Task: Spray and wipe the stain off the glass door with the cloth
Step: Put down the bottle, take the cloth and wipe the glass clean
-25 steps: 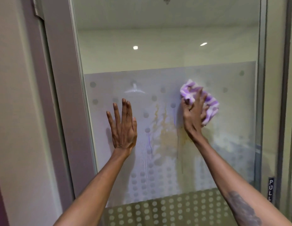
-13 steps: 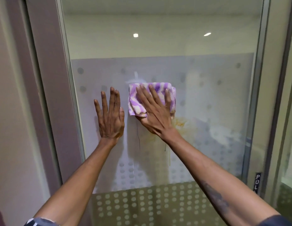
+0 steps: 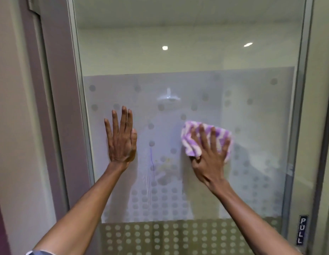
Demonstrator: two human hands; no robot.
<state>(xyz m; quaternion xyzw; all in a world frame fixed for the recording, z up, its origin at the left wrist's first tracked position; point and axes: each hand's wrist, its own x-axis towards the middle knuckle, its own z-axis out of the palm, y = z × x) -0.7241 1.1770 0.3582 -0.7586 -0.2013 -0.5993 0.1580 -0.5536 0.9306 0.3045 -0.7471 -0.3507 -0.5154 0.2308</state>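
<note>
The glass door (image 3: 252,116) fills the view, frosted in its middle band and printed with grey dots. A faint yellowish stain (image 3: 164,162) with thin wet runs beside it shows between my hands. My right hand (image 3: 209,155) presses a purple-and-white striped cloth (image 3: 193,142) flat against the glass, right of the stain, fingers spread over it. My left hand (image 3: 121,137) lies flat on the glass near the left frame, fingers up and slightly apart, holding nothing. No spray bottle is in view.
A grey metal frame (image 3: 81,107) borders the door on the left, with a mauve wall post beside it. On the right frame sits a small PULL label (image 3: 302,230). A white hook shape (image 3: 168,96) shows through the frosted band.
My right hand swept the cloth from the upper right to the left, then back right and lower. The yellow stain has grown much fainter. My left hand stays flat on the glass.
</note>
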